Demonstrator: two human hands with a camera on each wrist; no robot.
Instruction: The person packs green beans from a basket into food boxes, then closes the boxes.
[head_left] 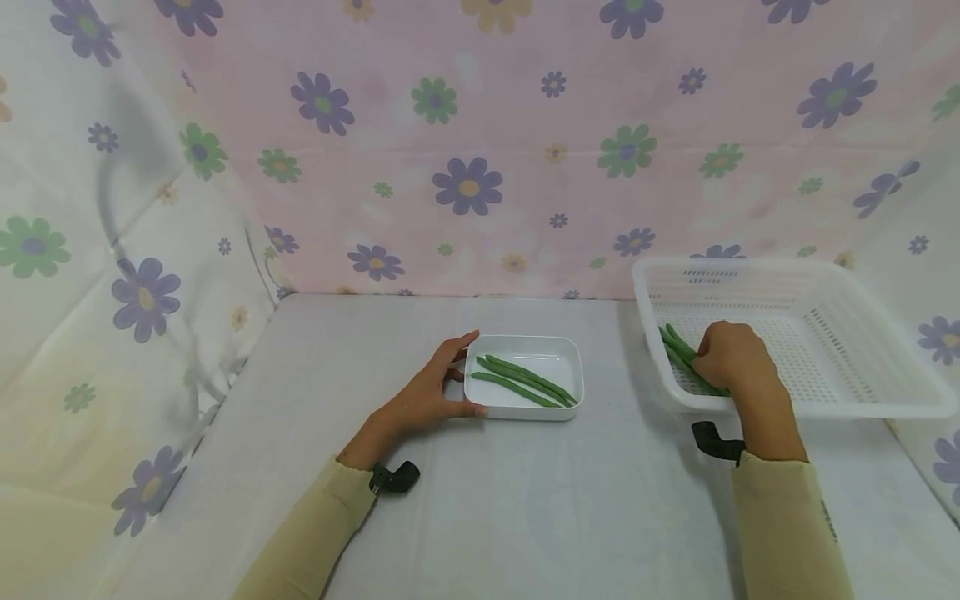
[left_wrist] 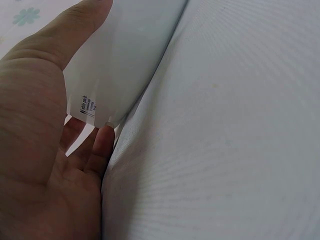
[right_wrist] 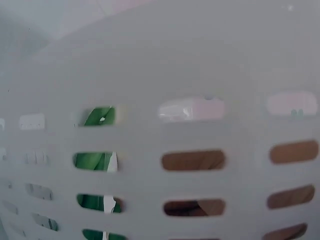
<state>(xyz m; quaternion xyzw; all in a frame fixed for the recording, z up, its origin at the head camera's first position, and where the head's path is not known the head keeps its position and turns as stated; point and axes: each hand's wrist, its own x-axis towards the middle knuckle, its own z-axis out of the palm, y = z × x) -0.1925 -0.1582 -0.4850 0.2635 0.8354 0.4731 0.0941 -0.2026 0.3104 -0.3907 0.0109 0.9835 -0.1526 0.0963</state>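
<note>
A small white rectangular dish (head_left: 525, 412) sits mid-table with several green beans (head_left: 513, 389) lying slantwise in it. My left hand (head_left: 431, 387) holds its left end, thumb along the front wall and fingers round the back corner. In the left wrist view, the thumb lies against the dish wall (left_wrist: 127, 45), near small printed lettering. My right hand (head_left: 738, 358) reaches into a white slotted basket (head_left: 847, 408), its curled fingers on more green beans (head_left: 678, 346) at the left side. Through the slots in the right wrist view, green beans (right_wrist: 92, 161) and parts of the hand show; the fingertips are hidden.
A white cloth covers the table (head_left: 570, 508). Behind it hangs a pink flowered curtain (head_left: 510, 125), with pale flowered cloth (head_left: 90, 350) along the left. The basket stands at the right, its raised rim between the right wrist and the beans.
</note>
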